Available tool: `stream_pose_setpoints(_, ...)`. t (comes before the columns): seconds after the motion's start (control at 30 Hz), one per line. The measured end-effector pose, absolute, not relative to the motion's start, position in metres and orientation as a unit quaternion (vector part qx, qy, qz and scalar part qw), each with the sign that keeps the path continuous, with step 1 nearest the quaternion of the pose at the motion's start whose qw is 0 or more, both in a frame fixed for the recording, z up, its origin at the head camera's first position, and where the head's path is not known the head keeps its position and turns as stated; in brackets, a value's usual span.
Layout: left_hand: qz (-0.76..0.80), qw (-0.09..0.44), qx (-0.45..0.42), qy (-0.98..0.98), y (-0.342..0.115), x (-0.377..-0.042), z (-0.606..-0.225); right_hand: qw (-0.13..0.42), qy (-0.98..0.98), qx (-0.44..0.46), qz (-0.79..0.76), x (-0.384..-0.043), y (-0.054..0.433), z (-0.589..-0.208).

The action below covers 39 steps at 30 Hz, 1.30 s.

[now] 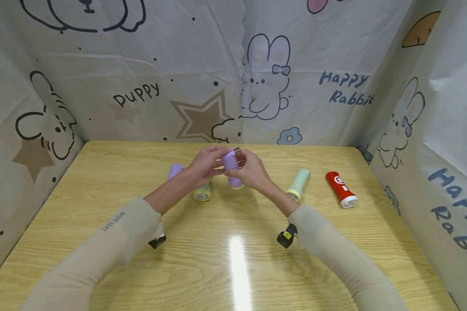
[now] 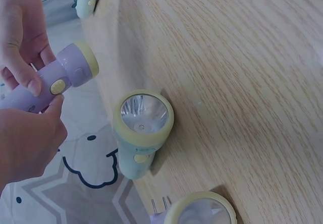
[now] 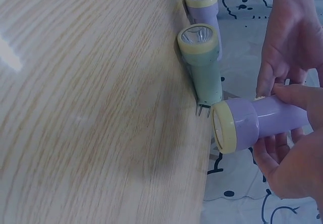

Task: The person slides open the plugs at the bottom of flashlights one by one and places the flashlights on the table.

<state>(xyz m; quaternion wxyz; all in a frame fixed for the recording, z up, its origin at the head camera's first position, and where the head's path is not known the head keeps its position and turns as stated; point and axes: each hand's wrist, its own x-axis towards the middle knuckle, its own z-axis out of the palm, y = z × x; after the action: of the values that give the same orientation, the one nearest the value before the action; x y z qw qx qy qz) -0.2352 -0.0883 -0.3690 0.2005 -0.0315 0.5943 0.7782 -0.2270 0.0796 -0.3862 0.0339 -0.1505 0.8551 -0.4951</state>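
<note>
A purple flashlight [image 1: 230,160] with a pale yellow rim is held above the table, its lens end tilted down and toward the front. My left hand [image 1: 207,165] grips the body from the left, with a fingertip right beside the round yellow switch [image 2: 58,87] in the left wrist view. From the other side my right hand [image 1: 252,171] holds the same body between thumb and fingers. Thin prongs show at its far end. Nearest my left hand lies a green flashlight [image 2: 133,161], with a second purple flashlight [image 1: 175,170] partly hidden behind that forearm.
Right of my right hand lies another green flashlight [image 1: 300,179], its lens end partly covered by the wrist. Farther right is a red flashlight [image 1: 339,186] with a white rim. A printed cloth [image 1: 148,116] hangs along the back and sides of the wooden table [image 1: 202,268].
</note>
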Motion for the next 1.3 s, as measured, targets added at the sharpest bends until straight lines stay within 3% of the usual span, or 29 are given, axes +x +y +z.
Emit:
stream_pose_setpoints(0.6,0.756,0.166,0.017,0.633,-0.0875,-0.2314,-0.3734,0.058,0.828,-0.109,-0.546,-0.2296,0.0825,-0.3883)
stream_pose_setpoints(1.3,0.725,0.181,0.041,0.664,-0.0943,-0.2338,-0.3727,0.08,0.817,-0.118,-0.559,-0.2246,0.0821,-0.3847)
